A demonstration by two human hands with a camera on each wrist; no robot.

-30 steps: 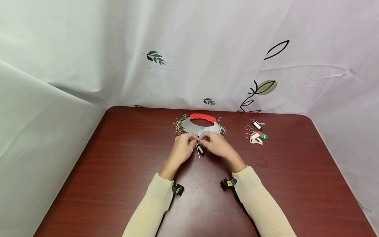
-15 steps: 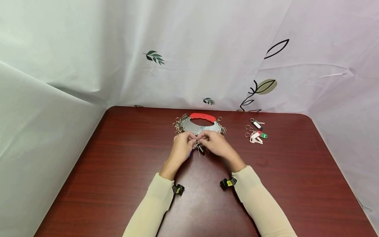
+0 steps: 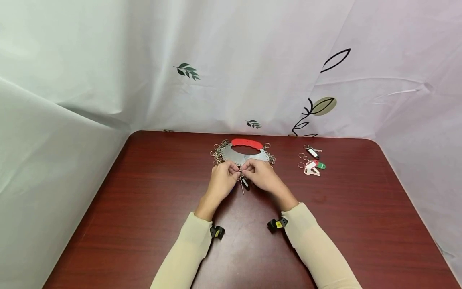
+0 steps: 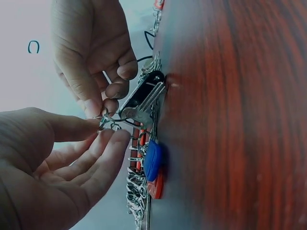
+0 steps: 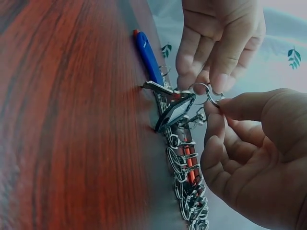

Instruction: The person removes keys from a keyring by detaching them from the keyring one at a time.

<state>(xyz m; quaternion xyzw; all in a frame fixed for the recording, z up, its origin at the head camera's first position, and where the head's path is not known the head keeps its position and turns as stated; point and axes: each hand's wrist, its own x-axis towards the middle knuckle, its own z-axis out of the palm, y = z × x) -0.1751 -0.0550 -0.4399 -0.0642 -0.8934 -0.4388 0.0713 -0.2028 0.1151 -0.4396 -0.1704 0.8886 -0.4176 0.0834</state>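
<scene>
Both hands meet at the front of a silver metal plate [image 3: 242,158] with a red handle [image 3: 247,143] and many small rings along its edge. My left hand [image 3: 222,176] pinches a small metal split ring [image 5: 211,97] between thumb and finger. Facing it, my right hand [image 3: 262,173] pinches the same ring with its thumb and fingertips. From the ringwork below their fingertips hang a black key tag [image 5: 176,112] with a white label and a silver key [image 5: 158,88]. Beside them in the left wrist view is a blue tag [image 4: 152,160], with a red tag [image 4: 157,189] partly behind it.
To the right on the dark red wooden table [image 3: 343,216] lie loose keys [image 3: 311,170] with red and green tags [image 3: 321,165]. Just behind them is another black tag [image 3: 313,153] with its key. A white curtain [image 3: 223,80] stands behind the table's far edge.
Both hands stay in nearly the same place, with small finger movements around the ring. A sliver of blue tag beside the left hand appeared half a second ago and shows less now.
</scene>
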